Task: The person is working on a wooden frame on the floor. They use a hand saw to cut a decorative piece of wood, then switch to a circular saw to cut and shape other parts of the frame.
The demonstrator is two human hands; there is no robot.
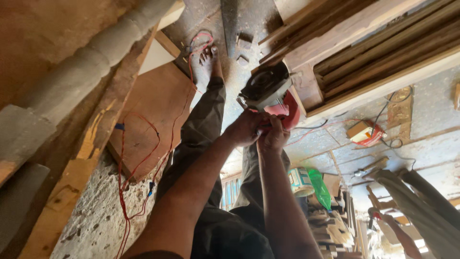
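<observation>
Nearest the camera, two bare forearms are seen reaching forward over dark trousers, and both hands are closed on one tool. The left hand (245, 128) is wrapped around the grip from the left; the right hand (273, 136) is clenched on it just beside, the two touching. What is held is a handheld power saw with a black motor housing and a red blade guard (273, 98), raised over the dusty concrete floor (100, 216) and set close against the end of a pale wooden frame packed with long timber strips (364, 52).

The step in hand is judged to be the positioning of the saw at the frame's end. A firm two-handed hold and a clear line for the blade would be called for next; whether the blade is turning cannot be told.

To the left, a turned grey wooden post (72, 72) is leaned beside a brown plywood sheet (153, 105), over which a thin red cable (143, 144) is looped. A bare foot (208, 60) is planted on the floor beyond. To the right, a green plastic bag (320, 188) is seen.
</observation>
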